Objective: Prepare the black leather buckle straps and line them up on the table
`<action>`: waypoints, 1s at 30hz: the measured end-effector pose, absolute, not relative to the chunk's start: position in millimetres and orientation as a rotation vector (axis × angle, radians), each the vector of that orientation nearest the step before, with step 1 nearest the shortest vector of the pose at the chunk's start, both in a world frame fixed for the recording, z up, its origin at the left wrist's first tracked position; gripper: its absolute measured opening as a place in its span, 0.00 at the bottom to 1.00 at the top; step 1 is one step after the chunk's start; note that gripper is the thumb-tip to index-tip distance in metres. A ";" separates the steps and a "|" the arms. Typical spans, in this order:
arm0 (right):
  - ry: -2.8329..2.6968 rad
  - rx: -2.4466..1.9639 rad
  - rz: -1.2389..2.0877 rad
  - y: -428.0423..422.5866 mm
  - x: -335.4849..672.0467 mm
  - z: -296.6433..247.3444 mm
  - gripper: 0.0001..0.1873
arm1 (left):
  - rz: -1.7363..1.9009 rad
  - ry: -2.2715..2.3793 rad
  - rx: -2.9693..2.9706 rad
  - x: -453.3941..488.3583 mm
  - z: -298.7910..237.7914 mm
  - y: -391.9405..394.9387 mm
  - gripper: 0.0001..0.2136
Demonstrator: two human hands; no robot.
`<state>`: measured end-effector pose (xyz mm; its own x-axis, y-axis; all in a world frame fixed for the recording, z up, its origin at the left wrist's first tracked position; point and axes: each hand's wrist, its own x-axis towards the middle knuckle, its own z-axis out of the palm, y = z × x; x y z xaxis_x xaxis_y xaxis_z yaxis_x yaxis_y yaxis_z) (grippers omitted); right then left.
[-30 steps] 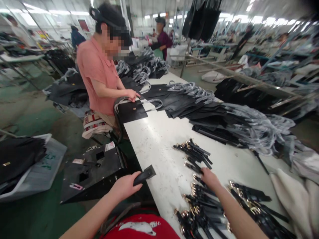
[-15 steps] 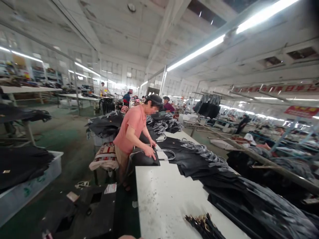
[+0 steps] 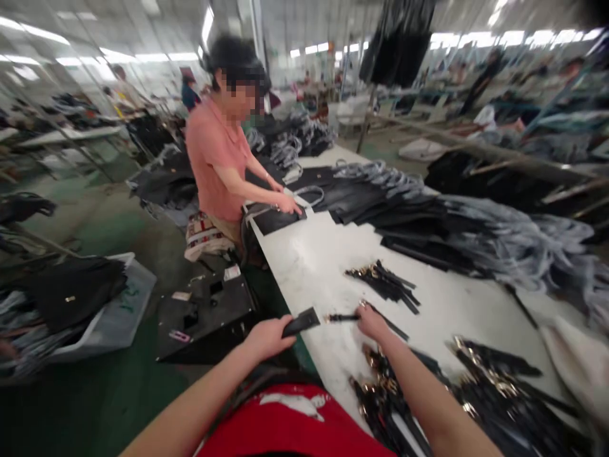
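My left hand (image 3: 267, 337) is closed around a flat black strap piece (image 3: 307, 319) at the near edge of the white table. Just to its right, my right hand (image 3: 372, 322) pinches a thin black strap with a gold-coloured metal end (image 3: 339, 317), which points toward the left piece. A small gap seems to separate the two, though blur makes this hard to judge. Beyond my right hand lies a bunch of black straps with gold hardware (image 3: 387, 282). More such straps (image 3: 385, 397) lie under and beside my right forearm.
Across the white table (image 3: 304, 254), a co-worker in a pink shirt (image 3: 214, 149) leans over a black bag piece (image 3: 276, 219). Black pieces with grey handles (image 3: 380, 197) line the far side. At left stand a black box (image 3: 204, 317) and a filled plastic bin (image 3: 143, 285).
The view has tilted down and come closer to the table. Both my arms now show, each hand holding a strap; earlier only a sliver of skin showed at the bottom edge.
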<state>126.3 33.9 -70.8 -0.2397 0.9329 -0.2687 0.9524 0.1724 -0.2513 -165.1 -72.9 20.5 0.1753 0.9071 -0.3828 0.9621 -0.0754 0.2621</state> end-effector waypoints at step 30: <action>2.581 1.844 -0.984 61.8 142.2 -155.0 0.13 | -0.651 1.565 2.171 -48.4 -9.9 53.8 0.22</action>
<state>142.2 61.8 -155.0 -0.3723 0.9090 -0.1871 0.8030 0.2144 -0.5561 -48.4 53.8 -9.9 0.2707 0.7733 -0.5733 0.9518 -0.3043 0.0390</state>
